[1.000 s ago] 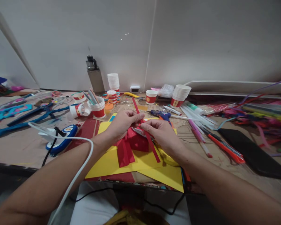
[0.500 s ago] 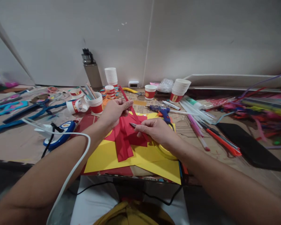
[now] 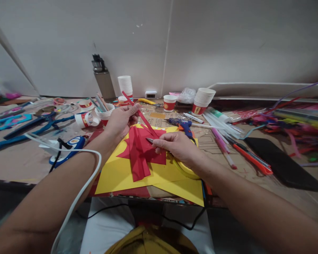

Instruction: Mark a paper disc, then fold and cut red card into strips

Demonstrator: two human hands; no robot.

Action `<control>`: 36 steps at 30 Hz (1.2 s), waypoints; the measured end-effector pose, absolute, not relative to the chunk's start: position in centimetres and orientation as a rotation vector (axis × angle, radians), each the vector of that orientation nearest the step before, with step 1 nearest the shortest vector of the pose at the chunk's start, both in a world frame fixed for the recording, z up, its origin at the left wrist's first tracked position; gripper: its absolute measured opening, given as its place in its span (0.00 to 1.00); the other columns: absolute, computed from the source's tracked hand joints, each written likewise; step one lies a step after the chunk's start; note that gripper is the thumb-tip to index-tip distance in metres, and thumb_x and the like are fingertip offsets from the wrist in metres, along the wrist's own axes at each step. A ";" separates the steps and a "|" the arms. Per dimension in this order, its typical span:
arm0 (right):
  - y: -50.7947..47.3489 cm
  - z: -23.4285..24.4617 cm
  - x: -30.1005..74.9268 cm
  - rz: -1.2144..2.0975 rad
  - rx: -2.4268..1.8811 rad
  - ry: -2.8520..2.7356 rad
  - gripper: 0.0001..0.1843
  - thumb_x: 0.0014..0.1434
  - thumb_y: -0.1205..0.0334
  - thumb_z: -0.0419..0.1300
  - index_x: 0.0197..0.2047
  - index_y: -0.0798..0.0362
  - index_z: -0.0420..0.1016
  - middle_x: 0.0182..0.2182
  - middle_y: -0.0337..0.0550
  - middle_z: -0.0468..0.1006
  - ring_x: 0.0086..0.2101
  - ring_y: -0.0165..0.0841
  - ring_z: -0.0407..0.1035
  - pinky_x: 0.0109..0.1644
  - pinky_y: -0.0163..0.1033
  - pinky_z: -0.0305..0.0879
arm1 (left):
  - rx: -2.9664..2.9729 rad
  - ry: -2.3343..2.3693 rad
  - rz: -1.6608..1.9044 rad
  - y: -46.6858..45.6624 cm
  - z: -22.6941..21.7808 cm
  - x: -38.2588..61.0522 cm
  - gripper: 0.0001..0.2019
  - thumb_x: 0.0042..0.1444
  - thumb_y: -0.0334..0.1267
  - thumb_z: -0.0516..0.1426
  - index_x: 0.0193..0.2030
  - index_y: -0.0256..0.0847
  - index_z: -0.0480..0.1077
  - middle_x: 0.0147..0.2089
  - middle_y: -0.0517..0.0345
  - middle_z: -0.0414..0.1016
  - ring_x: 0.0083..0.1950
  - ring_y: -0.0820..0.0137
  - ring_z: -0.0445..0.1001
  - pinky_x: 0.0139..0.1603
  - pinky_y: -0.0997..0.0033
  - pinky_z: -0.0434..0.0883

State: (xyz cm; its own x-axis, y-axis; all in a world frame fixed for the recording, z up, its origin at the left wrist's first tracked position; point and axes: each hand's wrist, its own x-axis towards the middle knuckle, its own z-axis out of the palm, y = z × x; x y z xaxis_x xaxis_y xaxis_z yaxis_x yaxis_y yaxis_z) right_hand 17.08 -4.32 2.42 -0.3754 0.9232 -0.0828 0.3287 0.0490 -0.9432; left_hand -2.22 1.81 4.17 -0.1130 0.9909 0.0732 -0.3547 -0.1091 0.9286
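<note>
My left hand (image 3: 125, 118) pinches a narrow red paper strip (image 3: 144, 118) that slants down to the right toward my other hand. My right hand (image 3: 175, 145) is closed around a pair of scissors (image 3: 149, 140), whose pointed metal tip sticks out past the thumb. A yellow loop (image 3: 185, 170), apparently their handle, shows under the wrist. The strip's lower end comes close to the blade tip; whether they touch I cannot tell. Beneath both hands, folded red paper strips (image 3: 139, 165) and a jagged red sheet (image 3: 156, 153) lie on yellow paper (image 3: 116, 180).
A blue glue gun (image 3: 184, 125) lies behind my right hand. Paper cup stacks (image 3: 203, 100) and a bottle (image 3: 104, 81) stand along the wall. A red utility knife (image 3: 251, 158) and a black phone-like slab (image 3: 283, 164) lie right. A white cable (image 3: 95, 176) crosses my left forearm.
My left hand has drawn back to the left with the red strip, whose upper end has shifted left too. My right hand and the scissors stay nearly in place.
</note>
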 end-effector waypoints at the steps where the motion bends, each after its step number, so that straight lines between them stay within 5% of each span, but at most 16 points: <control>1: -4.3 2.4 17.1 1.325 -1.269 -1.755 0.19 0.53 0.48 0.62 0.24 0.56 0.77 0.19 0.39 0.75 0.15 0.21 0.52 0.19 0.31 0.46 | 0.934 0.946 1.522 1.8 4.3 -2.2 0.15 0.44 0.39 0.68 0.21 0.34 0.67 0.17 0.64 0.63 0.17 0.82 0.60 0.18 0.82 0.58; 12: -4.2 2.3 17.0 1.356 -1.292 -1.760 0.15 0.52 0.53 0.63 0.24 0.56 0.76 0.20 0.40 0.75 0.18 0.23 0.57 0.22 0.32 0.51 | 0.827 0.914 1.667 2.8 4.6 -3.8 0.15 0.43 0.38 0.68 0.21 0.35 0.66 0.17 0.66 0.63 0.17 0.84 0.60 0.17 0.83 0.57; 18: -3.3 2.8 17.5 1.134 -1.182 -1.600 0.15 0.59 0.51 0.56 0.35 0.54 0.74 0.28 0.40 0.76 0.28 0.28 0.67 0.31 0.33 0.62 | 0.875 0.908 1.616 2.6 4.5 -3.5 0.15 0.44 0.38 0.67 0.22 0.35 0.66 0.17 0.65 0.64 0.17 0.83 0.60 0.17 0.83 0.57; 22: -3.8 3.2 17.4 1.237 -1.156 -1.684 0.25 0.61 0.43 0.50 0.28 0.55 0.72 0.26 0.42 0.75 0.26 0.28 0.66 0.30 0.34 0.60 | 1.008 0.925 1.557 1.6 4.0 -1.9 0.15 0.44 0.37 0.67 0.20 0.34 0.66 0.17 0.64 0.64 0.17 0.83 0.60 0.18 0.82 0.57; 30: -4.3 2.8 16.8 1.292 -1.109 -1.678 0.17 0.56 0.54 0.59 0.21 0.55 0.70 0.19 0.39 0.72 0.22 0.27 0.63 0.29 0.34 0.56 | 1.173 0.796 1.283 -0.2 3.4 -0.3 0.17 0.44 0.48 0.66 0.25 0.34 0.72 0.22 0.58 0.70 0.22 0.78 0.67 0.24 0.79 0.62; 36: -4.2 2.9 17.0 1.307 -1.086 -1.652 0.15 0.56 0.57 0.59 0.21 0.55 0.70 0.19 0.39 0.72 0.23 0.27 0.63 0.30 0.34 0.57 | 1.210 0.780 1.021 -0.4 2.5 0.2 0.14 0.42 0.42 0.68 0.25 0.34 0.73 0.21 0.58 0.70 0.22 0.78 0.67 0.25 0.78 0.63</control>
